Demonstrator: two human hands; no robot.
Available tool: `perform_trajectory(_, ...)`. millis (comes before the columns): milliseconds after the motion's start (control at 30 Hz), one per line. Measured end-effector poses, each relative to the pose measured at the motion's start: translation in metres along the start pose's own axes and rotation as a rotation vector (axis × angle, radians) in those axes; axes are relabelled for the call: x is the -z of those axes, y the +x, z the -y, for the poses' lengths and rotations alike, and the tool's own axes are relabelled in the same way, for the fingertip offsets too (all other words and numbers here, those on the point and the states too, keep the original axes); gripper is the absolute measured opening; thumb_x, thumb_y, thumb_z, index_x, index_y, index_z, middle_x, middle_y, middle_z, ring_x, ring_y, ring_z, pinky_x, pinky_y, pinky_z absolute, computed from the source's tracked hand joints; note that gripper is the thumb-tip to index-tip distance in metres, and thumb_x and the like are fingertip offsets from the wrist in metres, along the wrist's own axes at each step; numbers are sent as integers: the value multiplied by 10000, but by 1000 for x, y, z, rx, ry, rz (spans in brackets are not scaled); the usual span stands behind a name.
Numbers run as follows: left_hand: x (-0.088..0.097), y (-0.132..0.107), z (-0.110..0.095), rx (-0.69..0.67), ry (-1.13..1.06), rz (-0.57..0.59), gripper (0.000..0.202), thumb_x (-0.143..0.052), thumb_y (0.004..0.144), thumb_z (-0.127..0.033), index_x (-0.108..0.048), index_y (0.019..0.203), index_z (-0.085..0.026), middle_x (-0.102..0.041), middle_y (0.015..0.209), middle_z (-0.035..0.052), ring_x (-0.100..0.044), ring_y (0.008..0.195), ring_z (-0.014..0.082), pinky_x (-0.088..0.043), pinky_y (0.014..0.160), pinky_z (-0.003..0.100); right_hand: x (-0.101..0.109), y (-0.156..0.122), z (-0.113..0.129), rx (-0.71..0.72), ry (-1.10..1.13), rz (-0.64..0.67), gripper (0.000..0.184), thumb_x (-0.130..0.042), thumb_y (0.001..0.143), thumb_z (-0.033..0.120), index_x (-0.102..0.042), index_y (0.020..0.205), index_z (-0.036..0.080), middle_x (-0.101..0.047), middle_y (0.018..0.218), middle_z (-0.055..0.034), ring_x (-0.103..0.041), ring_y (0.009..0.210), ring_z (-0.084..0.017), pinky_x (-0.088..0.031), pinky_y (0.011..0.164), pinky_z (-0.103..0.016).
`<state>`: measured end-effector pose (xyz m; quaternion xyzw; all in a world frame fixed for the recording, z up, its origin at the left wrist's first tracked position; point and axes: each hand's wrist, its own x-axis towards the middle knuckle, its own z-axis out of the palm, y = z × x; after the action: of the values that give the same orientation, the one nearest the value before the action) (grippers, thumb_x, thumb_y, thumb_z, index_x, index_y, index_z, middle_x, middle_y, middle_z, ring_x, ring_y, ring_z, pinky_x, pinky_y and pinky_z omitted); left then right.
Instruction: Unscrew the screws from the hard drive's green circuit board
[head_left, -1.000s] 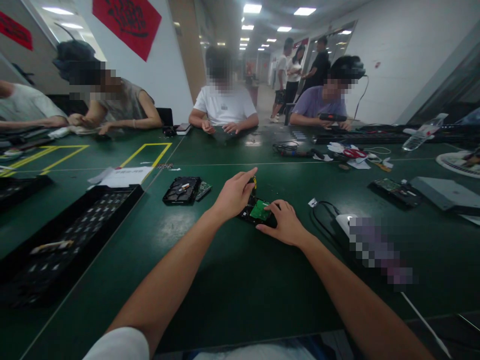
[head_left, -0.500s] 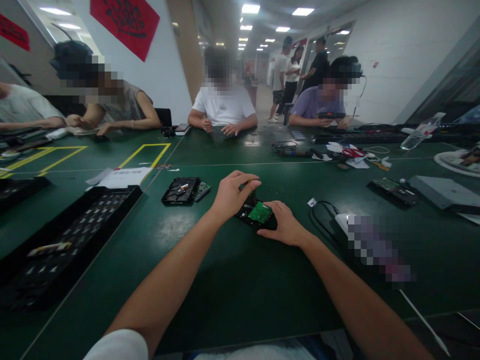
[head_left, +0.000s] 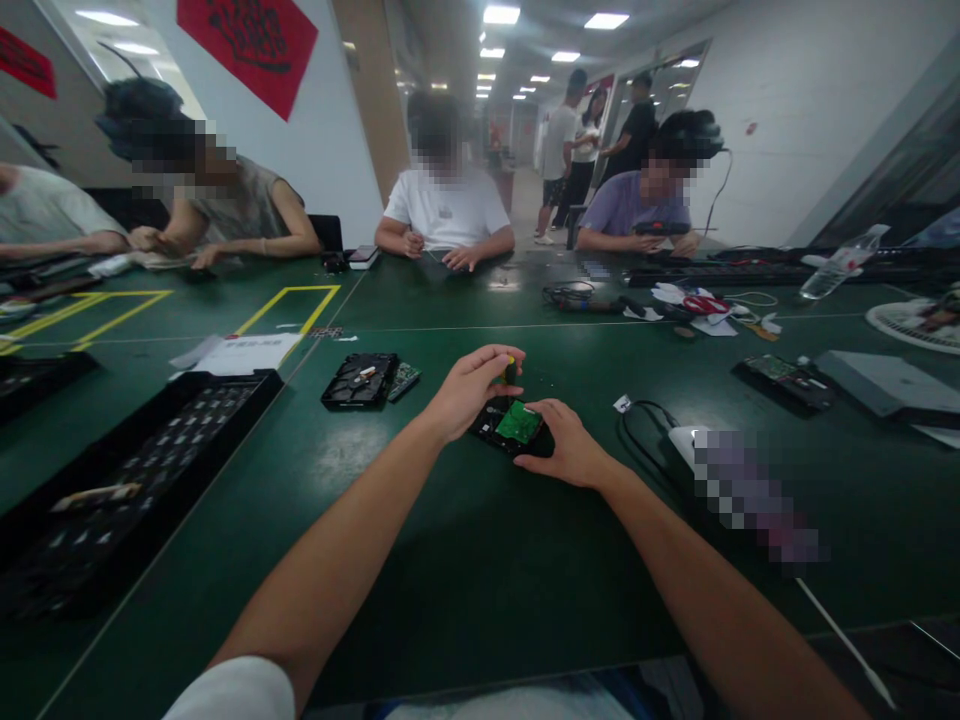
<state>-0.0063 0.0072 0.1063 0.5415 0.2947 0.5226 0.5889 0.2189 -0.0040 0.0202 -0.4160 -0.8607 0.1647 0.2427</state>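
A black hard drive (head_left: 491, 432) with a green circuit board (head_left: 517, 423) on its upper face lies flat on the table before me. My left hand (head_left: 469, 388) is closed around a short screwdriver (head_left: 511, 370) with a yellow and dark handle, held upright over the drive's far edge. Its tip is hidden, so I cannot tell whether it touches a screw. My right hand (head_left: 566, 442) grips the drive's right end between thumb and fingers. Left of it lie a black drive case (head_left: 360, 380) with small bits on top and a loose circuit board (head_left: 405, 381).
A long black tray (head_left: 150, 470) stands at left, near a white paper (head_left: 251, 352). On the right are a white power strip (head_left: 684, 437) with its cable, another drive (head_left: 784, 384), a grey box (head_left: 885, 385) and a plastic bottle (head_left: 844, 262). Several people sit across the table.
My left fingers have shifted and opened slightly around the screwdriver, so its yellow handle now shows. My right hand and the hard drive have stayed in place.
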Motion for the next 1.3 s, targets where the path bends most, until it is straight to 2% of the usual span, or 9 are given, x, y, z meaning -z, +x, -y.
perform_trajectory(133, 0, 0, 4, -55, 148, -38, 297, -738, 914, -467, -699, 1018, -192, -618, 970, 20, -587, 871, 130, -594, 743, 244, 0, 0, 0, -11, -1, 17, 813, -807, 796, 585, -473, 1462, 261, -546, 1399, -139, -505, 1337, -359, -384, 1159, -591)
perform_trajectory(233, 1, 0, 5, -62, 231, -25, 320, -739, 910, -482, -711, 1037, -190, -632, 964, 29, -589, 843, 131, -593, 712, 240, 1, -1, 0, -2, 0, 20, 814, -797, 809, 585, -464, 1472, 252, -537, 1409, -144, -502, 1340, -354, -384, 1162, -581)
perform_trajectory(400, 1, -1, 2, -6, 169, 11, 373, -720, 933, -462, -657, 1184, -194, -686, 1023, 71, -655, 967, 187, -613, 738, 283, 2, -1, 0, 12, -3, 22, 800, -798, 808, 590, -472, 1456, 252, -542, 1400, -140, -509, 1331, -353, -400, 1147, -578)
perform_trajectory(600, 1, 0, 2, 32, 58, 49, 308, -679, 963, -442, -650, 1150, -198, -692, 1169, 104, -642, 1176, 242, -626, 797, 318, 1, -1, -1, 15, -6, 7, 790, -794, 811, 597, -475, 1453, 266, -551, 1389, -138, -510, 1331, -363, -391, 1146, -597)
perform_trajectory(933, 4, 3, 7, -45, 142, -16, 310, -680, 964, -440, -653, 1123, -174, -690, 1068, 71, -673, 1017, 174, -627, 849, 331, 0, -1, -4, 22, -5, 0, 806, -802, 802, 604, -476, 1451, 253, -546, 1395, -140, -516, 1321, -355, -395, 1145, -586)
perform_trajectory(1100, 7, 5, 11, -76, 173, -38, 313, -681, 963, -441, -649, 1129, -177, -690, 1054, 70, -675, 992, 171, -633, 823, 321, 0, -1, -3, 18, 0, 3, 810, -802, 800, 614, -481, 1452, 258, -549, 1391, -142, -518, 1321, -361, -405, 1135, -591)
perform_trajectory(1300, 10, 6, 16, -147, 359, -72, 342, -674, 957, -480, -659, 1140, -192, -702, 1018, 67, -677, 938, 175, -626, 736, 281, 3, -1, 0, 12, 6, 22, 817, -798, 803, 613, -472, 1457, 247, -550, 1388, -147, -521, 1317, -362, -413, 1129, -586)
